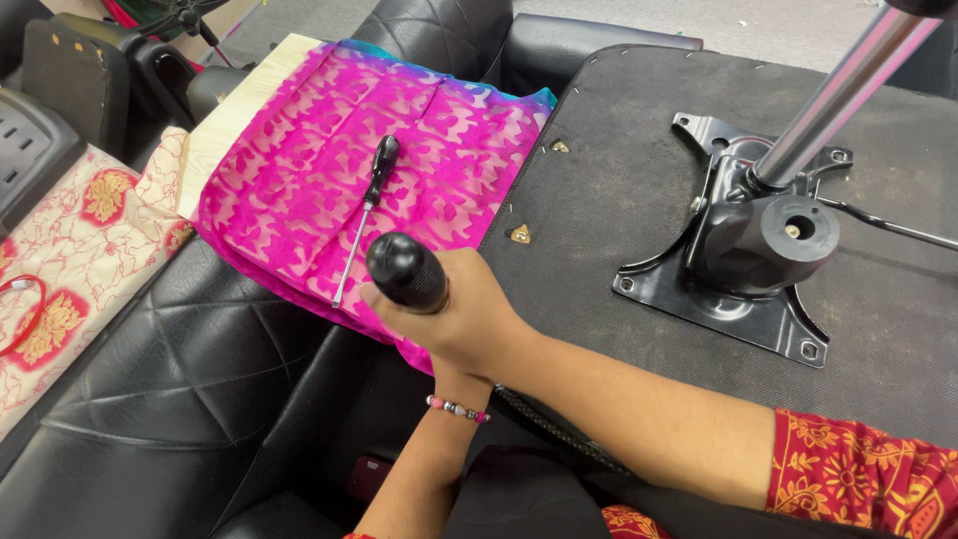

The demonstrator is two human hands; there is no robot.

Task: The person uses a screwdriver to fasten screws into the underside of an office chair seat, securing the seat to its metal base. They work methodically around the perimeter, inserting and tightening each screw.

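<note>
Your right hand (469,314) had its fingers wrapped tight round a black tool handle (407,271), your left hand (451,371) hidden beneath, fingers unreadable; the screwdriver (367,212) lay just beyond your fingertips on the pink cloth (299,160).

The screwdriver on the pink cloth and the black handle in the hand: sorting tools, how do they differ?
The screwdriver lies loose on the pink cloth; the black handle is gripped in the right hand. The screwdriver shows its slim metal shaft; the black handle looks thicker, its shaft hidden. Both grips are black.
</note>
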